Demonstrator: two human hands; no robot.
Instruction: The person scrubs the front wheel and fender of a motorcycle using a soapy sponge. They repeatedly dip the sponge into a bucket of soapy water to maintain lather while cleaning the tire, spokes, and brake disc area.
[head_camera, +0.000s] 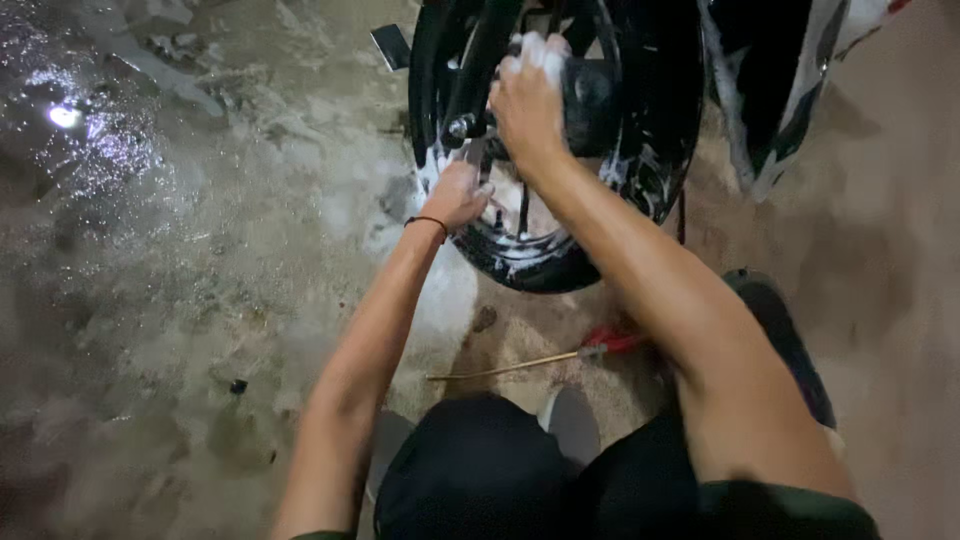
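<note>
Two bare hands in my feed, both up on a black motorcycle wheel (560, 262) at top centre of the head view. Right hand (528, 100) sits high on the wheel near the hub, fingers curled tight over a dark block (590, 95), maybe a sponge, covered in white foam; I read it as gripping that block, knuckles toward me. Left hand (458, 195) is lower, just under the axle nut (461, 127), fingers partly bent and pressed onto the soapy spokes; whether it grips anything I cannot tell, fingertips are hidden in suds. Thin black band (426, 221) on the left wrist. Wheel stands upright on wet concrete floor (180, 300), rim streaked with white lather, tyre touching the ground between the forearms. Black-and-white fairing panel (790, 90) hangs to the right of the wheel, apart from both hands. On the floor near the knees lies a thin stick tool with a red end (560, 355), below the tyre, untouched. Small dark flat pedal-like piece (391, 45) pokes out left of the wheel top. No readable packages or signs; bright light glare (65, 116) reflects on the wet floor far left.
</note>
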